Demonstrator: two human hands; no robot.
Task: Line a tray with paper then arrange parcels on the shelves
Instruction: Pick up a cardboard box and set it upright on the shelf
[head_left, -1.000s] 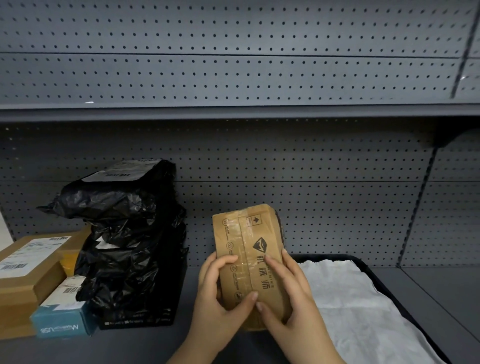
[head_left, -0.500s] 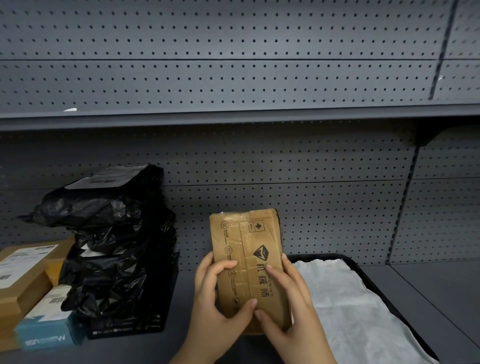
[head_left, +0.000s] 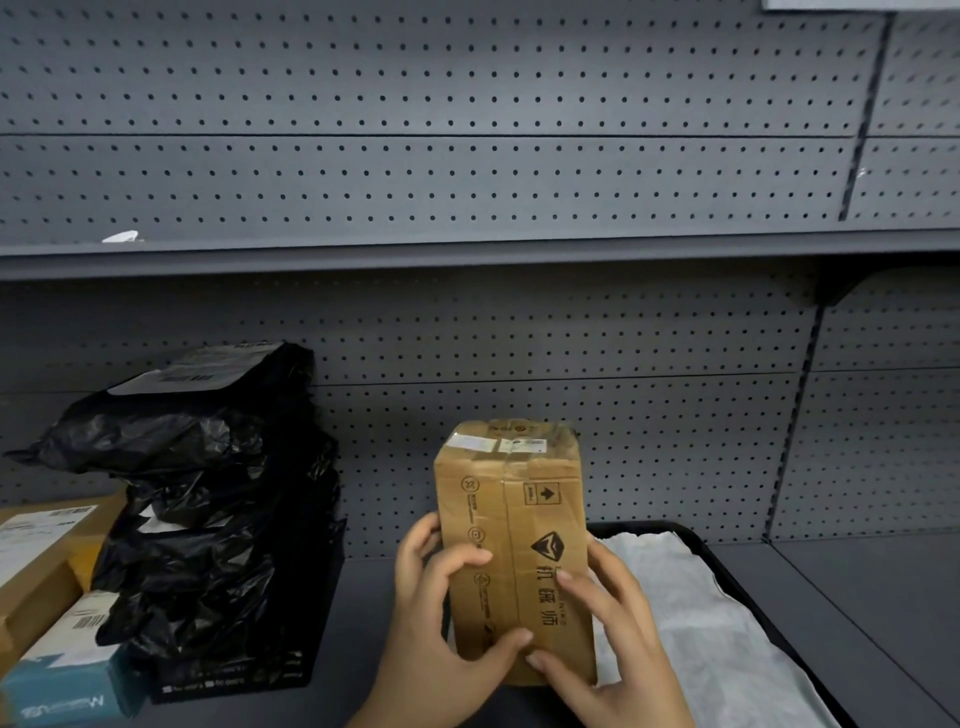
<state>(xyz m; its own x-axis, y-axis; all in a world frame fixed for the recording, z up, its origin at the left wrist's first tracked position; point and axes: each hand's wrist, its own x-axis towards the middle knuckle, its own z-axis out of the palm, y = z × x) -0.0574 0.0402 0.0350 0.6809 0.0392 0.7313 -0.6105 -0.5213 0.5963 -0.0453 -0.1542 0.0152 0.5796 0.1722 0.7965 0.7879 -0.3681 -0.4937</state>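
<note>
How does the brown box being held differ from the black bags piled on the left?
The brown box is stiff, straight-edged cardboard; the black bags are crinkled, glossy plastic. The box stands upright, gripped by the left hand and right hand; the bags lie stacked on the shelf, untouched. Both carry printed labels.

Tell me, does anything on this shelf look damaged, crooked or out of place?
Nothing looks spilled or broken. The white paper in the black tray lies wrinkled, and the stack of black plastic parcels is crumpled and uneven.
</note>
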